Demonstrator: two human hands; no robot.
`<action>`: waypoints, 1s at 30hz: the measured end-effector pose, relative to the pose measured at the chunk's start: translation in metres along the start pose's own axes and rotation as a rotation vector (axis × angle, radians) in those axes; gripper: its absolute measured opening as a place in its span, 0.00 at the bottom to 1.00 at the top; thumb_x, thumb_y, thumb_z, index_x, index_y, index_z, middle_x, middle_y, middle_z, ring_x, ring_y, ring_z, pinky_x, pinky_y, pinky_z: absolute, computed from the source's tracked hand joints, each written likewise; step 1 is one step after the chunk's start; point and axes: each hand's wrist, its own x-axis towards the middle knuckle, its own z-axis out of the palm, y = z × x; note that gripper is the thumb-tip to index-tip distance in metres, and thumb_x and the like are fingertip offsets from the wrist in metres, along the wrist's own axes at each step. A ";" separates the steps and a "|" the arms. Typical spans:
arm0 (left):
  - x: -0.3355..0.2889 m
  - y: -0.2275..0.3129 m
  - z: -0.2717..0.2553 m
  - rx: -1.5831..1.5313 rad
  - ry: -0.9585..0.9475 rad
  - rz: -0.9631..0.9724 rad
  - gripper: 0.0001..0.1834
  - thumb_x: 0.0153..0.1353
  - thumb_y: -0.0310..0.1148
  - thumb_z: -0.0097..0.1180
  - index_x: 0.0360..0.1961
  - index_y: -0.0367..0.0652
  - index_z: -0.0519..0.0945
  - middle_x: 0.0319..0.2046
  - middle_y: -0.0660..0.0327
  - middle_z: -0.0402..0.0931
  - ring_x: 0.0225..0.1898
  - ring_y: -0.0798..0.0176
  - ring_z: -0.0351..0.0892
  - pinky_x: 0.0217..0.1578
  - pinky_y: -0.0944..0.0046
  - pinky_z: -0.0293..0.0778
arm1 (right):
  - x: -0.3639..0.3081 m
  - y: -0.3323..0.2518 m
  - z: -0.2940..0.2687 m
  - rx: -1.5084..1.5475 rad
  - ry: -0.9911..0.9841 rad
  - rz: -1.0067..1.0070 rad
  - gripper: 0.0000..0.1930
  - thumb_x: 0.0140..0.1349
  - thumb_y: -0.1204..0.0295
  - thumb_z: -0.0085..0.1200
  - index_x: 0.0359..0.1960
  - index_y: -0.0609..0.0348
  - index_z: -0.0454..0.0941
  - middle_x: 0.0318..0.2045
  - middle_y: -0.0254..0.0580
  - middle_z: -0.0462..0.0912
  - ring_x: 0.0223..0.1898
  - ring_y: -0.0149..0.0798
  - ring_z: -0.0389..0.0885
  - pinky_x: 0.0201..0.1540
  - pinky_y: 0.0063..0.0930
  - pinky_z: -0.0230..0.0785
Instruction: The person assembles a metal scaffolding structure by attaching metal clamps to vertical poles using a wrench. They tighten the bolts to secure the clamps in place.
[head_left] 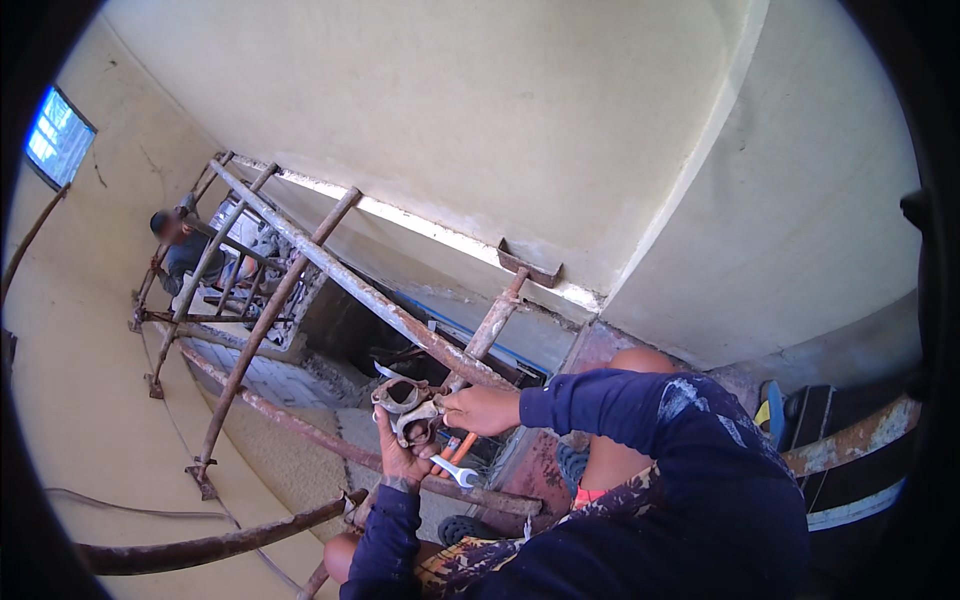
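A worn metal scaffold coupler point(402, 396) is held in front of me, beside a rusty scaffold tube. My left hand point(402, 458) is closed around its lower left side, with the thumb up along the edge. My right hand point(482, 410) grips the coupler's right side, fingers closed and partly hidden. Just under the coupler is an open-end wrench point(457, 472), its silver jaw pointing right; the left hand's fingers are next to it. Something with an orange handle point(458, 447) shows between the hands, its other end hidden.
Rusty scaffold tubes point(350, 275) cross from the left to the middle. A small metal trough point(528, 264) sits on the wall ledge point(430, 228). Far left, another person point(188, 255) crouches among the scaffolding. Below the tubes is a dark opening point(345, 315).
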 end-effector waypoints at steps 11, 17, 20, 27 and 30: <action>0.036 -0.012 -0.028 0.440 0.029 -0.088 0.24 0.61 0.57 0.63 0.48 0.52 0.79 0.34 0.66 0.79 0.19 0.73 0.61 0.21 0.69 0.56 | 0.004 -0.017 -0.047 -0.404 -0.134 0.078 0.21 0.66 0.60 0.43 0.31 0.65 0.82 0.31 0.62 0.84 0.36 0.64 0.84 0.42 0.57 0.75; 0.079 -0.024 -0.044 0.455 0.030 0.065 0.24 0.67 0.55 0.58 0.52 0.48 0.80 0.41 0.67 0.81 0.31 0.71 0.73 0.31 0.67 0.68 | 0.020 0.001 -0.068 -0.472 -0.039 0.136 0.22 0.69 0.52 0.41 0.40 0.57 0.81 0.34 0.58 0.85 0.38 0.62 0.84 0.44 0.56 0.74; 0.070 -0.027 0.014 0.486 0.141 0.191 0.23 0.68 0.50 0.59 0.54 0.45 0.80 0.46 0.65 0.81 0.42 0.67 0.80 0.41 0.66 0.75 | 0.017 -0.007 -0.090 -0.418 -0.039 0.136 0.21 0.70 0.53 0.41 0.39 0.54 0.81 0.35 0.57 0.84 0.38 0.62 0.84 0.44 0.55 0.73; 0.124 -0.010 0.066 0.684 0.001 0.076 0.09 0.59 0.26 0.58 0.42 0.41 0.79 0.31 0.64 0.79 0.29 0.69 0.79 0.26 0.69 0.68 | 0.026 0.032 -0.150 -0.380 0.105 0.107 0.18 0.68 0.61 0.42 0.35 0.60 0.82 0.35 0.60 0.83 0.41 0.62 0.82 0.47 0.54 0.72; 0.155 -0.014 0.062 0.839 -0.046 0.071 0.10 0.62 0.26 0.58 0.45 0.39 0.80 0.35 0.62 0.83 0.35 0.66 0.84 0.32 0.64 0.77 | 0.024 0.030 -0.169 -0.438 0.095 0.143 0.20 0.66 0.59 0.44 0.33 0.60 0.84 0.37 0.58 0.85 0.39 0.62 0.83 0.46 0.54 0.74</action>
